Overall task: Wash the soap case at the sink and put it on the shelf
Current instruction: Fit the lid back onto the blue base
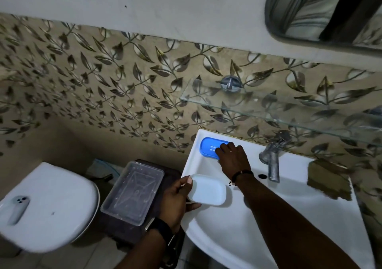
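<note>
Head view, the only one. Dim bathroom; white sink (206,223) below a glass shelf (268,107) fixed to leaf-patterned tile. The soap case is in two parts. The blue base (209,146), slotted, lies on the sink's back left corner, long axis running roughly along the back rim, left to right. The right hand (232,155) is stretched forward onto it, fingers curled over its near right end and touching; whether they have fully closed on it cannot be told. The left hand (175,200) grips the white lid (207,190), thumb on top at its left end, over the sink's left front rim. The hands are apart, lid nearer the body, base further toward the wall. The tap (272,157) stands just right of the right hand, no water visible. Judgement: washing not yet begun; the base must travel right and slightly toward the body to reach the spout, and the right hand is plainly the nearer one. The shelf sits above and behind the tap.
</note>
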